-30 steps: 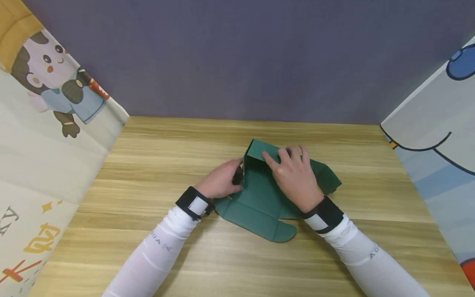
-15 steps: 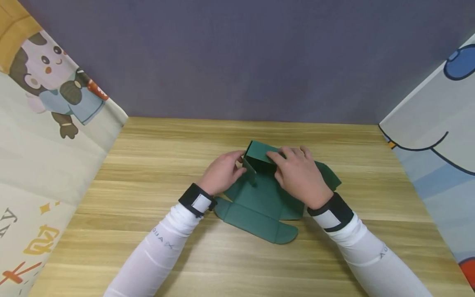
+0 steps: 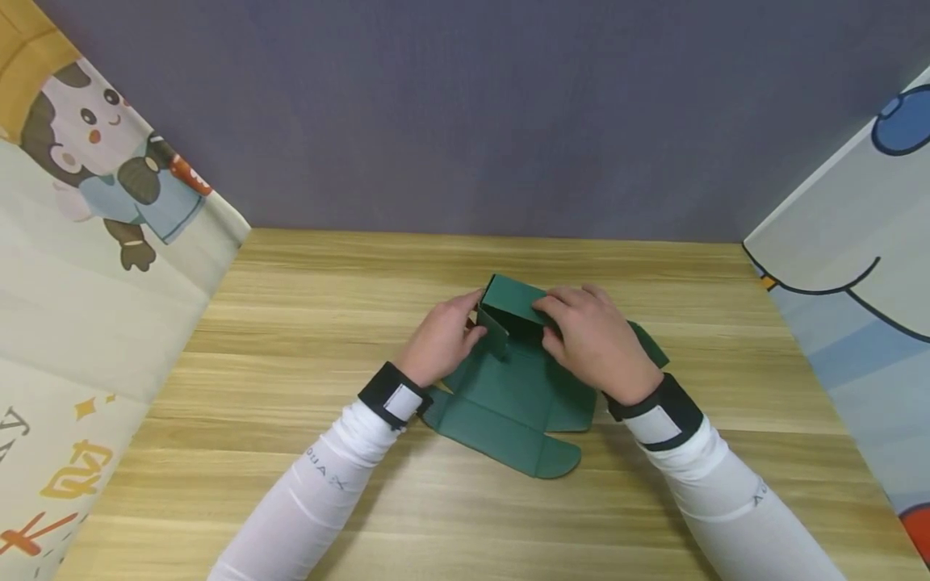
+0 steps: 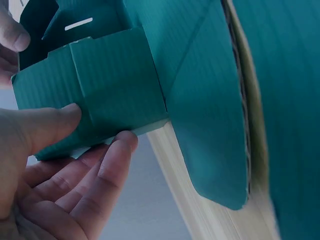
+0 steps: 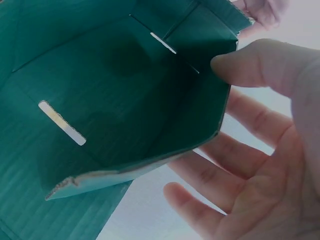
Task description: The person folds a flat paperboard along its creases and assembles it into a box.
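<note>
A green cardboard box (image 3: 501, 387), partly folded, lies on the wooden table with its far wall raised and its front flap (image 3: 490, 436) flat. My left hand (image 3: 439, 339) is at its far left corner. In the left wrist view the thumb presses one face of a creased side flap (image 4: 115, 82) and the fingers lie on the other side. My right hand (image 3: 599, 347) grips the far wall (image 5: 200, 105), thumb inside and fingers outside, as the right wrist view shows. Two narrow slots are cut in the base; the box's right side is partly hidden by this hand.
The wooden table (image 3: 291, 339) extends around the box on all sides. A grey-blue panel (image 3: 465, 121) stands behind it. Printed cloths with cartoon figures hang at the left (image 3: 94, 202) and right (image 3: 857, 242).
My left hand has shifted to the far left corner, and the side flap there has come into view, angled inward. The right hand has slid slightly rightward along the far wall.
</note>
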`<state>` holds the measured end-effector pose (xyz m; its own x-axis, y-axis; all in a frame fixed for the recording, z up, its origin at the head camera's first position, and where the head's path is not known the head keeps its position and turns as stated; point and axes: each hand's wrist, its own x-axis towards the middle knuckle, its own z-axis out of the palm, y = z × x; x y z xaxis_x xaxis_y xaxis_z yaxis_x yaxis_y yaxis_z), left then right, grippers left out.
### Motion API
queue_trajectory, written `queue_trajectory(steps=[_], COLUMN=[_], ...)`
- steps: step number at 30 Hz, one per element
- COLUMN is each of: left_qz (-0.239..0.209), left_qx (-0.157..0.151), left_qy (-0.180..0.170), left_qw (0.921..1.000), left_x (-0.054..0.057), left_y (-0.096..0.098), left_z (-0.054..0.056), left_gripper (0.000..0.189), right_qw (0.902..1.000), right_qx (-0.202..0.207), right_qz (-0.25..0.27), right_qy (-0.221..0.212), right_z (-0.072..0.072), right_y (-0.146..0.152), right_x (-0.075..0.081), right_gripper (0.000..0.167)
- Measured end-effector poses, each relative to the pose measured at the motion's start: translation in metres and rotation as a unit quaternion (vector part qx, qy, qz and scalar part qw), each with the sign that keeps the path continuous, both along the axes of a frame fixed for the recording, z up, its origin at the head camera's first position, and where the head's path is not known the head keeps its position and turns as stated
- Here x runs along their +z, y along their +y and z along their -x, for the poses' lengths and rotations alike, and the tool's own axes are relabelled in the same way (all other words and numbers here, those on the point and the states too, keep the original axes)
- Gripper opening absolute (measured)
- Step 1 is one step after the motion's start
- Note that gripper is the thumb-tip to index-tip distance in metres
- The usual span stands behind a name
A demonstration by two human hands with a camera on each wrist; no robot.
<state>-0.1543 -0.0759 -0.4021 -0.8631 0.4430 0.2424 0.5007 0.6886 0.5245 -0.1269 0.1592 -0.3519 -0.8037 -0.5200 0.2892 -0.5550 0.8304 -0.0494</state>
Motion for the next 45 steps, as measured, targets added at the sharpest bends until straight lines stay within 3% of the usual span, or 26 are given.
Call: queue_trajectory(steps=[9, 19, 31, 45], left_qz=[-0.002, -0.001, -0.002, 0.011], left_qx=[0.040, 0.086, 0.139, 0.173], left_qy=[0.015, 0.025, 0.047, 0.046], left_qw=[0.9991, 0.9960, 0.9892, 0.9839], left_x=[0.000, 0.003, -0.002, -0.004], left_y=[0.007, 0.011, 0.013, 0.015], left_z=[-0.005, -0.007, 0.000, 0.004], left_gripper=[0.048, 0.041, 0.032, 0.026], right_qw=[0.9993, 0.9987, 0.9988, 0.9990], right_qx=[0.017, 0.034, 0.042, 0.044], right_qz=[0.030, 0.016, 0.000, -0.006], right_qy=[-0.017, -0.033, -0.026, -0.010], right_z=[0.004, 0.009, 0.006, 0.001], right_y=[-0.001, -0.002, -0.006, -0.011], right_x=[0.002, 0.007, 0.007, 0.001], right_gripper=[0.035, 0.036, 0.035, 0.034])
